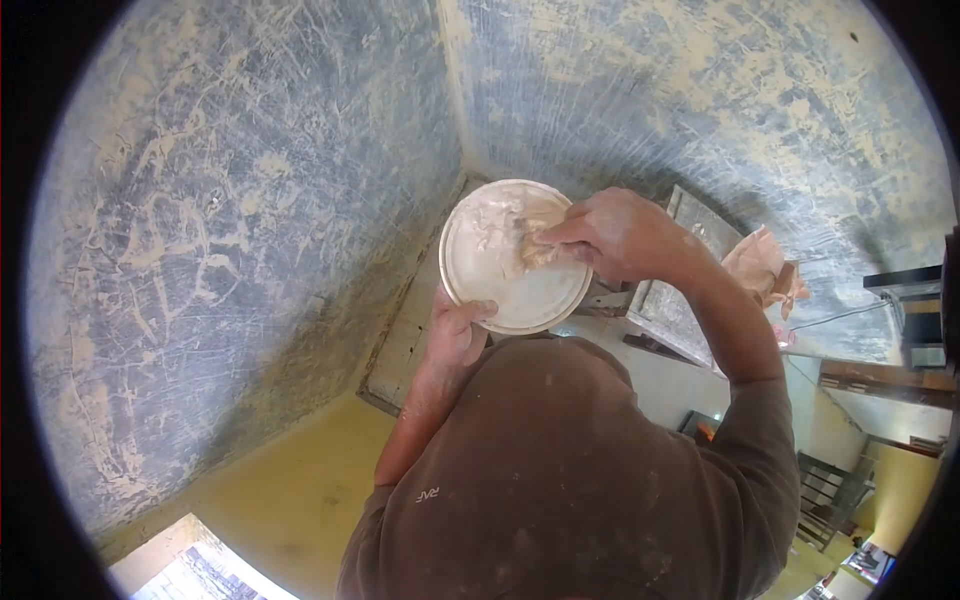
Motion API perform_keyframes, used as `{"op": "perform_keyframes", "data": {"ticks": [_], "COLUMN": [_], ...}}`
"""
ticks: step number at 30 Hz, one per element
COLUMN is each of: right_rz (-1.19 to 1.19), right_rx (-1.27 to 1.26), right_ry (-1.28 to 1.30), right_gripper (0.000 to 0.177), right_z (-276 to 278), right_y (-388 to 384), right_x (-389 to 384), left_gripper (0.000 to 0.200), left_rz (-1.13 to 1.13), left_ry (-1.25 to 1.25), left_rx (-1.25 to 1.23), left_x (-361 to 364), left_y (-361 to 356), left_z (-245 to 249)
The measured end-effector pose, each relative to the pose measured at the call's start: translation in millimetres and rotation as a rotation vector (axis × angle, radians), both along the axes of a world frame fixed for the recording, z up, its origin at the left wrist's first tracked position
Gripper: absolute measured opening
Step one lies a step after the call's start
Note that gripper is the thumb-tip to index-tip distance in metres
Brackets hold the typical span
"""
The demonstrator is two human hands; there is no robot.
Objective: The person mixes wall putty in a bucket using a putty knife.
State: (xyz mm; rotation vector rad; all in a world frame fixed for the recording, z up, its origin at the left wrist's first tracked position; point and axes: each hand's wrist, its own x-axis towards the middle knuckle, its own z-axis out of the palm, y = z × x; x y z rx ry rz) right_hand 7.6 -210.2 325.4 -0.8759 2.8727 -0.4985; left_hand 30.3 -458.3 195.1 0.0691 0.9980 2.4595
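Progress, as I read it: both walls are skimmed only roughly. The left wall (230, 230) and the right wall (720, 90) are grey with scratchy cream putty streaks all over, and bare grey shows through almost everywhere. My call is a first thin pass is done and the full coat is left. The corner seam between them looks just as patchy.

The work in hand is loading material from the round plate (500, 290), held at chest height in front of the brown shirt (560, 470), just below that corner.
- The left hand (458, 330) grips the plate's lower rim, thumb over the edge.
- The right hand (620, 235) is closed on a tan piece (540, 248) pressed onto the plate's right half. Blade or lump, I can't tell.
- The putty (495, 225) is a smear on the upper part only. The rest of the plate is scraped nearly clean, so the load looks mostly used up.

Surface and room, big to small:
- A yellow surface (290, 490) runs below the left wall. Floor or lower wall, unclear through the fisheye.
- A pale ledge sits at the foot of the corner.
- There's a dusty board (680, 290) beside the right forearm, with crumpled pinkish paper (765, 265) just past it.
- A metal railing (830, 490) is at lower right, well apart from the work.
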Motion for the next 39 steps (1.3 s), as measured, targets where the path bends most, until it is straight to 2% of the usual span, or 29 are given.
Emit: {"op": "perform_keyframes", "data": {"ticks": [3, 6, 9, 16, 18, 19, 21, 24, 28, 30, 34, 37, 39], "right_rz": [0.016, -0.029, 0.041, 0.065, 0.150, 0.151, 0.072, -0.008, -0.089, -0.021, -0.029, -0.106, 0.032], "right_rx": [0.053, 0.060, 0.106, 0.119, 0.109, 0.108, 0.124, 0.160, 0.114, 0.041, 0.061, 0.206, 0.252], "right_ry": [-0.084, 0.040, 0.024, -0.044, 0.121, 0.121, 0.033, 0.040, -0.155, 0.010, 0.071, -0.004, 0.155], "right_gripper": [0.034, 0.032, 0.031, 0.030, 0.031, 0.031, 0.030, 0.029, 0.029, 0.030, 0.030, 0.030, 0.029], "right_z": [11.6, 19.6, 1.4, 12.5, -9.1, -7.5, 5.6, 33.4, 4.1, -15.5, 9.6, 28.6, 18.1], "right_y": [14.9, 18.9, 6.3, 6.6, 3.0, 6.9, 22.5, 34.2, 37.2, 25.9, 12.9, 14.5, 10.6], "right_x": [4.0, 1.0, -10.4, -13.3, -9.5, -9.4, -6.8, 7.1, 12.2, 9.7, 10.9, 10.6, 6.5], "left_gripper": [0.073, 0.073, 0.073, 0.073, 0.073, 0.073, 0.073, 0.073, 0.071, 0.070, 0.071, 0.073, 0.074], "left_rz": [0.031, 0.020, -0.016, 0.004, 0.041, 0.077, 0.083, 0.091, 0.087, 0.062, 0.069, 0.083, 0.054], "left_ry": [-0.015, -0.034, -0.038, -0.062, -0.061, -0.068, -0.074, -0.094, -0.059, -0.054, -0.038, -0.037, -0.043], "left_rx": [0.007, 0.025, 0.033, -0.027, -0.007, 0.016, 0.029, 0.044, 0.077, 0.040, -0.016, -0.008, 0.007], "left_x": [-3.9, -0.2, 3.2, 8.4, 8.5, 8.9, 9.4, 12.3, 11.8, 15.1, 16.0, 16.6, 20.7], "left_y": [-0.5, 3.7, 10.8, 15.9, 17.6, 18.0, 15.2, 11.1, 13.6, 19.3, 24.6, 25.7, 28.1], "left_z": [6.9, 11.0, 10.0, 1.0, 3.3, 4.0, 2.6, 0.4, 3.0, -2.9, 3.7, 6.4, 6.6]}}
